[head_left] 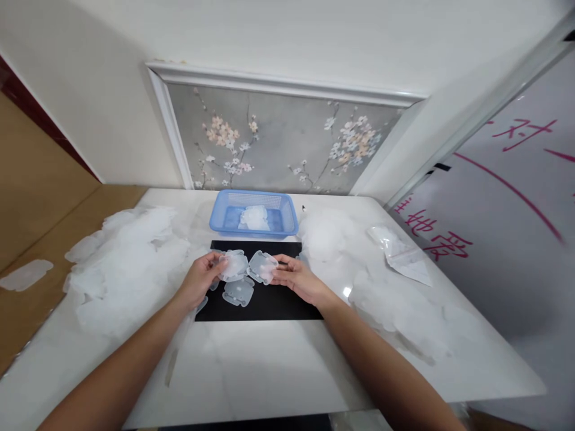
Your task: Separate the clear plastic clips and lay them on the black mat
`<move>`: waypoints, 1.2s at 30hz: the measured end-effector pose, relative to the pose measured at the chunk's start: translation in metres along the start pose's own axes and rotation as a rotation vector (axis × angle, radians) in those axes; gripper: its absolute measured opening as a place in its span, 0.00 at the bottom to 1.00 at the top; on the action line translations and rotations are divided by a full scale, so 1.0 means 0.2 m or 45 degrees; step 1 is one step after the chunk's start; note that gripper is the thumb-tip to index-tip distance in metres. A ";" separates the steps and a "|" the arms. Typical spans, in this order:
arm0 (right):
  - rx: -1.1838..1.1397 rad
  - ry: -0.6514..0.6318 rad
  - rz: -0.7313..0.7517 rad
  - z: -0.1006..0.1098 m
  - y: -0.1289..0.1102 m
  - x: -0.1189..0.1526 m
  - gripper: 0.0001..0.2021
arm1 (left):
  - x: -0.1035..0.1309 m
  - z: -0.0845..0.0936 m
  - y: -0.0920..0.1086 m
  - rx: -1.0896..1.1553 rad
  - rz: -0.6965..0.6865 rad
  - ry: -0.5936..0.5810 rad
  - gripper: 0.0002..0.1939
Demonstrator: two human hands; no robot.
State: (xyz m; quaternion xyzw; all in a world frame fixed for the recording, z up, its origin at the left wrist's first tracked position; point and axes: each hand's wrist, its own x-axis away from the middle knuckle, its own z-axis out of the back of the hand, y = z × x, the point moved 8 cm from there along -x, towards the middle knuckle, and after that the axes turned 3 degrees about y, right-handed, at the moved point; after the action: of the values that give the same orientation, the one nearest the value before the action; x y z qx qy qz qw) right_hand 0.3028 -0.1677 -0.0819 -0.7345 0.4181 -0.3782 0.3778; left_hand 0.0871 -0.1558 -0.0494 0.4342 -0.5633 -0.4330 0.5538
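Observation:
Over a black mat (274, 305), my left hand (204, 276) pinches a thin, translucent white plastic piece (235, 267) with rounded corners and small notches. My right hand (296, 276) grips a similar translucent plastic piece (260, 267), tilted, its edge close to or touching the left one. Below them another such piece (238, 292) lies on the mat. More pieces show partly behind and under my left hand. Beyond the mat stands a blue plastic basket (215, 215) with several of these pieces (255, 218) inside.
A large heap of translucent pieces (130, 269) covers the table's left side; one lone piece (27, 275) lies on the brown surface beyond. More heaps (327, 233) spread right, near a clear plastic bag (404, 257). A wall with a framed floral panel (287, 137) closes the back; a whiteboard (507, 197) stands right.

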 end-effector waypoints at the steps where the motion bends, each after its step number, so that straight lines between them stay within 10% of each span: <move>1: 0.003 -0.006 0.005 0.00 0.00 0.00 0.22 | 0.00 0.00 0.00 0.005 -0.002 0.007 0.26; 10: 0.162 0.202 0.310 0.02 -0.15 0.05 0.09 | 0.03 -0.03 0.01 0.014 0.013 -0.065 0.27; 19: -0.109 0.160 0.149 0.02 -0.10 0.03 0.10 | 0.10 -0.13 0.01 0.194 0.049 -0.259 0.25; 36: 0.234 0.314 0.225 -0.06 -0.06 0.02 0.19 | 0.13 -0.20 -0.04 0.140 0.042 -0.431 0.25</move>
State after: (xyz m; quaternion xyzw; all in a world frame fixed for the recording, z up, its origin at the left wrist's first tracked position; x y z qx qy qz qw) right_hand 0.2982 -0.1708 -0.0661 -0.6053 0.4879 -0.4674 0.4209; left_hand 0.1276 -0.1834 -0.0501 0.3755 -0.6784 -0.4594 0.4333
